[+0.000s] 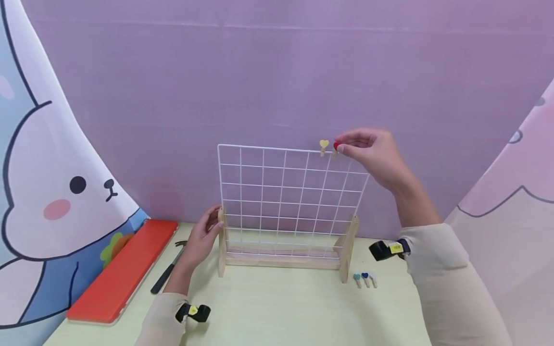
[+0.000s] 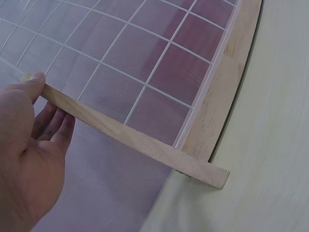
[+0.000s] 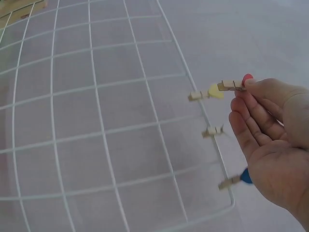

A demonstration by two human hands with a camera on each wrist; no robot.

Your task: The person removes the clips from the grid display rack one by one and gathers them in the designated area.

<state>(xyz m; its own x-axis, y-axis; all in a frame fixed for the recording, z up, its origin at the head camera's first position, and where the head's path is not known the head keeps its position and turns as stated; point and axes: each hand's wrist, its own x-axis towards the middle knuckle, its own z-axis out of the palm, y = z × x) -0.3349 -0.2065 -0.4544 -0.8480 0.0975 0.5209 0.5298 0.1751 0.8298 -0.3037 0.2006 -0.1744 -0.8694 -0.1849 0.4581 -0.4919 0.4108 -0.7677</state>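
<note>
A white wire grid (image 1: 272, 192) stands upright in a wooden base (image 1: 281, 260). My left hand (image 1: 201, 241) grips the upper end of the base's left wooden post (image 2: 130, 134), thumb on one side and fingers on the other. At the grid's top edge, my right hand (image 1: 376, 156) pinches a small clothespin with a red heart (image 3: 231, 85) between thumb and fingertips. A clothespin with a yellow heart (image 1: 324, 144) is clipped beside it. The right wrist view also shows a pale clothespin (image 3: 212, 131) and a blue-topped clothespin (image 3: 230, 182) clipped along that edge.
Several small heart clothespins lie on the table right of the base, one of them teal (image 1: 357, 278). A hammer (image 1: 169, 270) lies left of my left forearm, beside a long red case (image 1: 125, 274). A purple cloth (image 1: 259, 86) hangs behind the grid.
</note>
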